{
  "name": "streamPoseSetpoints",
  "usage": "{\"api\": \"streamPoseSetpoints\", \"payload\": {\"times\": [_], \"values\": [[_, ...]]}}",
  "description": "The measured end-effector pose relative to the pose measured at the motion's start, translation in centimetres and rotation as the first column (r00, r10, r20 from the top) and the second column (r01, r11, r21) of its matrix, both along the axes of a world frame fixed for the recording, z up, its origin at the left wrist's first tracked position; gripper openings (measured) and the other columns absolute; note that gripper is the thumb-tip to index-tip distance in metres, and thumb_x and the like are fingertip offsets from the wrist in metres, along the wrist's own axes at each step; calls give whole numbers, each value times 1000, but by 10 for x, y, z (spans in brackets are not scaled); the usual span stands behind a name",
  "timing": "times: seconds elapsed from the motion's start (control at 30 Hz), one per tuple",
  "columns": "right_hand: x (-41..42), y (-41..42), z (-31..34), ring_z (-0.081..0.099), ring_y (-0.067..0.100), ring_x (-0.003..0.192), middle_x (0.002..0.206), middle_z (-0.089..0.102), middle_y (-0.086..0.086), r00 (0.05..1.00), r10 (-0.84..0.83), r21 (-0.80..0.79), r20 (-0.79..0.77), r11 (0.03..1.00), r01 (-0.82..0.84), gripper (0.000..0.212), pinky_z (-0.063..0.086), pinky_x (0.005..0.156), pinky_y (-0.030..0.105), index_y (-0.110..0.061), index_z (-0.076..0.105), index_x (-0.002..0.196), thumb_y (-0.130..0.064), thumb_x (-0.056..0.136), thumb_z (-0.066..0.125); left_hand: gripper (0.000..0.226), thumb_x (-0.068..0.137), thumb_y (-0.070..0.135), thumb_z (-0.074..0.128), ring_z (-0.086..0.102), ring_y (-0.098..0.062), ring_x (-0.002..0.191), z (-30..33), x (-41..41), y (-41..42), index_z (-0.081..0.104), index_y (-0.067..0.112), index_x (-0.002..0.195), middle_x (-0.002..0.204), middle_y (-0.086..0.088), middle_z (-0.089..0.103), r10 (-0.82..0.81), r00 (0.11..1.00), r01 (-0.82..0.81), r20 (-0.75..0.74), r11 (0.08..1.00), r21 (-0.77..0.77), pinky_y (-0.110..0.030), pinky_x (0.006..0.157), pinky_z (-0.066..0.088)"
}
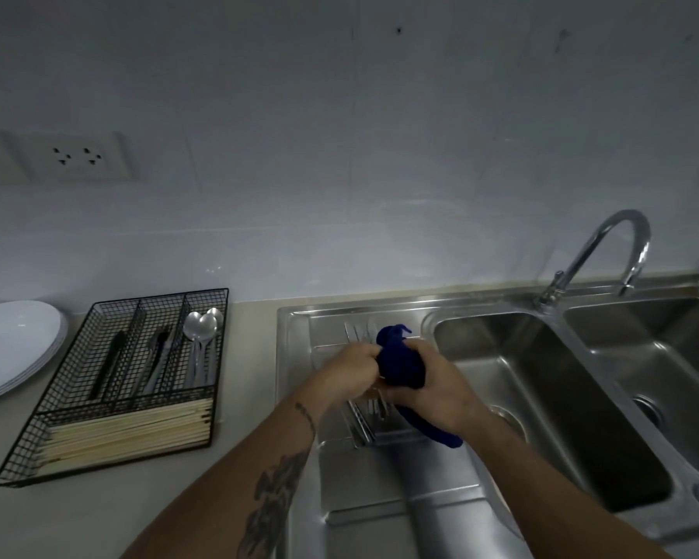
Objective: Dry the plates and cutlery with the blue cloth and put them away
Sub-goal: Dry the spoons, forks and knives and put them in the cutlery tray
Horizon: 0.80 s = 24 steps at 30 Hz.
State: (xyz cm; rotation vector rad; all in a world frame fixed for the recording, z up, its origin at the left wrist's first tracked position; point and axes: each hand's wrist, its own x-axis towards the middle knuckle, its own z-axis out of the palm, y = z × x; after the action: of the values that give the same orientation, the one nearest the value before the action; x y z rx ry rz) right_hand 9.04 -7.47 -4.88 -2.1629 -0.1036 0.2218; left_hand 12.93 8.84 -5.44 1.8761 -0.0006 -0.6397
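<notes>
- At the far left, a stack of white plates point(15, 349) sat on the counter point(243, 449), partly cut off by the frame edge.
- Just right of them stood the black wire cutlery tray point(114, 381): dark-handled pieces in its two left slots, spoons point(200, 328) in the right slot, and pale chopsticks point(134, 429) filling the long front compartment.
- Your left hand point(350, 371) was curled closed over the drainboard point(380, 514) of the sink point(541, 381), pinching one end of the blue cloth point(402, 367); whether it also held a piece of cutlery you could not tell from this view.
- Below your hands, forks point(358, 332) and other metal cutlery lay on the drainboard.
- Your right hand point(436, 387) was wrapped round the bunched blue cloth, whose tail hung down past your wrist.
- To the right were the two steel basins, with the curved tap point(618, 252) behind them.
</notes>
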Motion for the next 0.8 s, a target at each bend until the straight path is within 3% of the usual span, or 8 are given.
{"api": "streamPoseSetpoints", "payload": {"times": [0.1,0.2,0.3,0.37,0.43,0.47,0.53,0.8], "values": [[10,-14,-15,60,16,102,121,58,1,992,111,-251,67,964,-91,71,56,83,29,-20,50,128,-8,65,80,33,94,-5,46,73,-23,91,-1,-3,-15,70,12,109,105,-13,74,70,997,-71,-18,995,-66,-30,78,61],[20,-26,-27,58,20,106,127,56,1,996,92,-363,20,928,-78,77,51,83,29,-23,43,136,-14,67,75,33,94,0,47,72,-27,92,-17,-7,-22,72,20,101,101,-9,75,148,989,-148,12,989,17,-40,86,60],[23,-37,-33,62,22,97,113,60,1,997,66,-315,-51,946,-78,72,57,78,35,-27,39,130,-9,67,70,23,91,5,50,64,-16,78,-45,-13,-20,72,12,92,88,-4,70,239,959,-277,152,902,330,-37,78,58],[26,-43,-35,63,19,87,102,60,1,995,61,-248,-77,966,-79,64,56,66,30,-28,35,120,-4,70,68,18,90,12,54,62,-13,65,-60,-21,-21,69,10,82,82,-5,69,316,928,-373,199,814,446,-36,69,60],[30,-48,-38,62,17,82,97,59,4,994,60,-186,-97,980,-77,57,51,57,24,-23,34,114,1,73,65,14,89,17,58,65,-14,63,-68,-24,-24,68,12,97,99,-5,72,398,891,-454,220,750,482,-32,59,59],[33,-50,-38,62,17,81,96,59,6,993,58,-159,-103,984,-74,54,50,56,23,-21,34,114,3,75,63,26,88,18,59,67,-15,67,-72,-22,-26,66,12,112,109,-6,71,421,876,-480,234,721,499,-31,57,58],[36,-52,-37,61,16,81,96,59,7,991,66,-111,-116,991,-79,50,48,56,22,-19,35,114,5,78,59,36,87,16,62,68,-18,75,-73,-18,-31,60,10,122,109,-8,69,418,870,-491,262,685,538,-32,62,60],[43,-51,-38,61,14,81,97,60,5,984,76,-32,-159,996,-82,48,46,55,18,-21,38,114,6,81,60,24,81,16,73,63,-16,70,-66,-6,-30,62,8,101,78,0,62,498,844,-517,201,655,550,-25,55,53]]}}
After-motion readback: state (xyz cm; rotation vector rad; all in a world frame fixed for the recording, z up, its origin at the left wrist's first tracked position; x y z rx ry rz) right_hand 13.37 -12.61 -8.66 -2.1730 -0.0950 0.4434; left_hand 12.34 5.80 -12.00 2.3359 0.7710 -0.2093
